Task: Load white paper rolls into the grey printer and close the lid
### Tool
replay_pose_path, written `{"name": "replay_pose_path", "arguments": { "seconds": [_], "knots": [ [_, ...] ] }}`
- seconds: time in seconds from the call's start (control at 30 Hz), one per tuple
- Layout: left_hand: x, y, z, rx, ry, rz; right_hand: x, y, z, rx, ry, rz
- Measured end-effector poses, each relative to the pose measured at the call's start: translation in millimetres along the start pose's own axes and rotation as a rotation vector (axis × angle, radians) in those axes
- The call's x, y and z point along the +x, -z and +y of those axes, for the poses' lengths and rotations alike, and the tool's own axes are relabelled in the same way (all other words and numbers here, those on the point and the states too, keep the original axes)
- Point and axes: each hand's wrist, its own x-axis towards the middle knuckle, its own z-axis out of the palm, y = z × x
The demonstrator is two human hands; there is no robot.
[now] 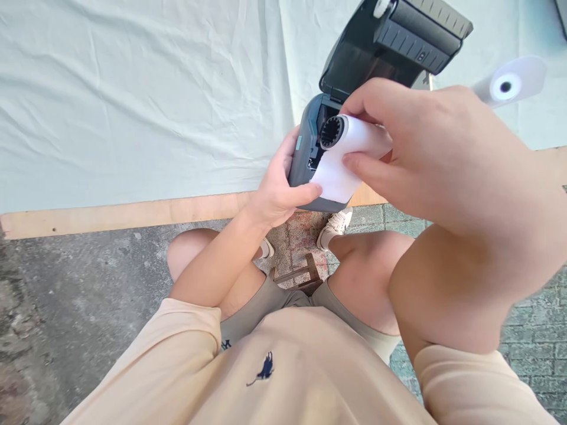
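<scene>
A dark grey portable label printer is tilted over the table's near edge, its black lid swung up. My left hand is closed around the printer's left side, its thumb by the loose end of the paper. Between the thumb and fingers of my right hand is a white paper roll with a black ribbed core. The roll sits at the mouth of the printer's open bay, and a flap of its paper hangs down over the front. My right hand hides the printer's right side.
A second white roll with a dark centre lies on the pale cloth at the right. The table's wooden edge runs in front of me. Below are my knees and a dark wooden stool part. A dark object cuts into the top right corner.
</scene>
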Motion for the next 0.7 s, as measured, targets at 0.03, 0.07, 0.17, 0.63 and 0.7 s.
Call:
{"name": "replay_pose_path", "arguments": {
  "seconds": [0.03,0.07,0.17,0.63,0.7],
  "knots": [
    [-0.3,-0.4,0.2,0.005,0.0,0.001,-0.3,-0.7,0.3,0.008,0.023,0.01],
    [-0.5,-0.8,0.4,0.009,-0.002,0.0,-0.8,-1.2,0.2,0.008,0.029,0.009],
    [-1.6,-2.0,0.8,0.016,-0.021,-0.009,-2.0,-1.8,-2.8,-0.043,-0.058,-0.063],
    [-3.7,0.1,1.2,0.017,-0.006,-0.027,-2.8,-5.9,-7.3,-0.144,-0.004,-0.145],
    [-3.9,-0.3,1.2,-0.012,-0.013,-0.011,-1.2,-6.8,-8.6,-0.142,0.038,-0.16]
  ]
}}
